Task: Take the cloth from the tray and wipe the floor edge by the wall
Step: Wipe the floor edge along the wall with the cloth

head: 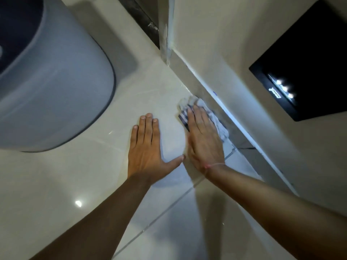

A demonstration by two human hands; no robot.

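Head view, looking down at a glossy cream tiled floor (75,175) with pale grout lines. The right hand (203,141) lay flat, palm down, with its fingers pressed together and extended, bearing on a crumpled white-and-blue cloth (217,122). The cloth lay under the fingers and palm of that hand and spilled out beyond the fingertips and along the hand's outer edge, on the side towards the wall. It rested on the floor, touching the grey skirting strip (210,92) at the foot of the beige wall (225,44); the hand was pressing it down rather than pinching it. A thin pink thread band (212,166) circled the right wrist.

The left hand (146,147) lay flat on the bare floor just beside the right, holding nothing; its four fingers were close together and its thumb was spread outward, the thumb tip reaching the heel of the right hand. Whether they actually touched could not be told.

A large rounded grey plastic container with a dark top (52,81) stood on the floor to the left, well apart from the cloth. A black rectangular panel with three bright spots (304,68) was set on the wall at upper right.
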